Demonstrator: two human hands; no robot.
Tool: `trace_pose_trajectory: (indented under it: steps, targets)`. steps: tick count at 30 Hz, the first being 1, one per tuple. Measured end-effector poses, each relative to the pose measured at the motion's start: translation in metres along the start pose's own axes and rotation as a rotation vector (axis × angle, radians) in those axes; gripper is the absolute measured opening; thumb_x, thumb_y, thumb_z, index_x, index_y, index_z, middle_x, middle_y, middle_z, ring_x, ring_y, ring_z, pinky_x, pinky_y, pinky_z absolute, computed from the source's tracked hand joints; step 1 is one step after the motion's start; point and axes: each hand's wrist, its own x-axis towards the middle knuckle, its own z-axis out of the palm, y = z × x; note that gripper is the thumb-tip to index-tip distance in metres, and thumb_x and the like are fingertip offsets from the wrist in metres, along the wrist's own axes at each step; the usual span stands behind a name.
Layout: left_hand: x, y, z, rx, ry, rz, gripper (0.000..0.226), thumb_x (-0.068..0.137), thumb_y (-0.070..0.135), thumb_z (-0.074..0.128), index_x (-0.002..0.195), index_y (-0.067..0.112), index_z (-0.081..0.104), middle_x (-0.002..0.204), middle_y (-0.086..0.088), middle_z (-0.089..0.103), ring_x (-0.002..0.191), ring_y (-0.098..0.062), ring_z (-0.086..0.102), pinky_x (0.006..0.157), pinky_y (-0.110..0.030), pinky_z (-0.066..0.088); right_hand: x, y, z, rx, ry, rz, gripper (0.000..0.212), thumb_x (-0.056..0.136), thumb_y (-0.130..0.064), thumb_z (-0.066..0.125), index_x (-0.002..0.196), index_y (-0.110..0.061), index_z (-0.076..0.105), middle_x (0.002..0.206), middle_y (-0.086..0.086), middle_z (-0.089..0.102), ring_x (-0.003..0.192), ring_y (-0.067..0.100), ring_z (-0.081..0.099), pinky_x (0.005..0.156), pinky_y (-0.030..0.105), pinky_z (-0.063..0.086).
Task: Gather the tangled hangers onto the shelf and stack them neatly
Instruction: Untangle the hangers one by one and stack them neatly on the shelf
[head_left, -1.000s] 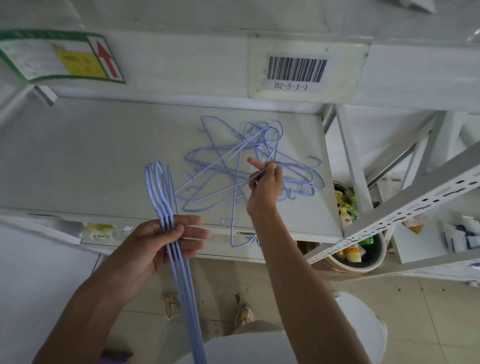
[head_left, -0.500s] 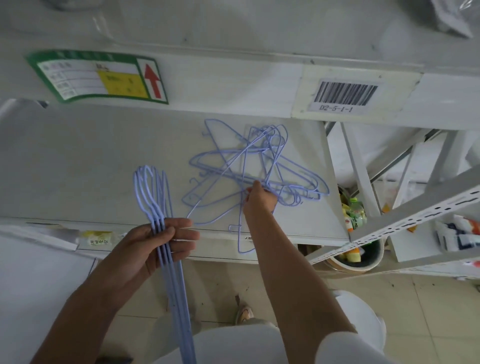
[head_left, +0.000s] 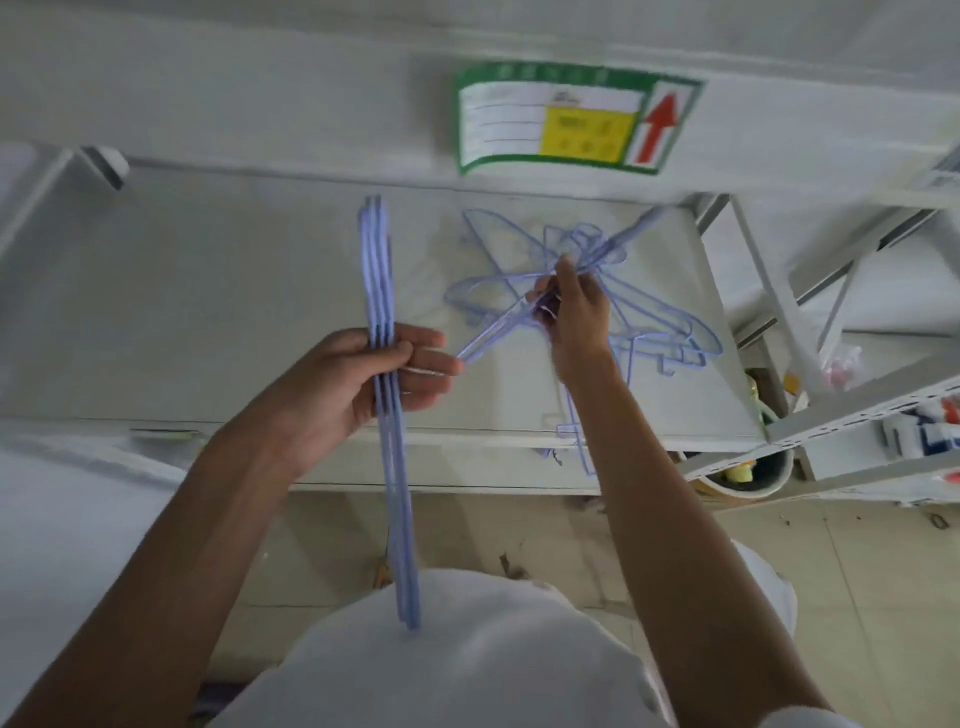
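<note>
Hands worked over the shelf (head_left: 208, 312). Left hand (head_left: 363, 379) was curled round a gathered bundle of hangers (head_left: 387, 415), held edge-on across the shelf's front lip, thumb pressing them against the fingers. Right hand (head_left: 574, 317) reached further in, fingers pinching one blurred hanger (head_left: 493, 332) that slanted toward the left hand. Tangled hangers (head_left: 649, 322) lay on the shelf beneath and beside the right hand.
</note>
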Motion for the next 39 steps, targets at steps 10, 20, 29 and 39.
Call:
trace_pose_trajectory:
  steps: [10, 20, 29, 39]
  targets:
    - [0.009, 0.007, -0.057, 0.051, -0.131, -0.052, 0.037, 0.106, 0.007, 0.043, 0.113, 0.013, 0.079, 0.118, -0.018, 0.077, 0.106, -0.031, 0.076, 0.078, -0.031, 0.063, -0.074, -0.041, 0.034, -0.121, -0.326, 0.012, 0.019, 0.108, -0.012, 0.048, 0.11, -0.009, 0.067, 0.098, 0.01, 0.081, 0.076, 0.023, 0.078, 0.063, 0.028, 0.06]
    - [0.011, -0.053, -0.016, 0.042, -0.014, -0.156, 0.023, 0.104, 0.015, 0.055, 0.109, 0.005, 0.074, 0.097, -0.013, 0.072, 0.089, -0.033, 0.068, 0.084, -0.048, 0.056, -0.16, 0.021, 0.032, -0.685, -0.482, 0.087, 0.018, 0.105, -0.002, 0.039, 0.112, 0.004, 0.055, 0.081, 0.02, 0.072, 0.06, 0.038, 0.07, 0.057, 0.043, 0.057]
    - [-0.037, -0.129, 0.067, -0.336, 0.098, -0.053, 0.036, 0.107, 0.024, 0.045, 0.129, 0.007, 0.067, 0.125, -0.009, 0.075, 0.103, -0.026, 0.077, 0.076, -0.041, 0.063, -0.193, -0.002, -0.046, -0.59, -0.721, 0.475, 0.036, 0.11, -0.029, 0.045, 0.134, -0.006, 0.059, 0.118, 0.027, 0.072, 0.108, 0.047, 0.071, 0.094, 0.052, 0.061]
    - [-0.051, -0.145, 0.122, -0.047, 0.176, -0.005, 0.022, 0.099, 0.014, 0.065, 0.12, 0.009, 0.071, 0.118, -0.012, 0.078, 0.108, -0.031, 0.075, 0.083, -0.034, 0.062, -0.242, 0.02, -0.157, -0.146, -0.905, 0.604, 0.037, 0.109, -0.014, 0.051, 0.133, 0.014, 0.056, 0.106, 0.025, 0.076, 0.088, 0.033, 0.077, 0.082, 0.042, 0.063]
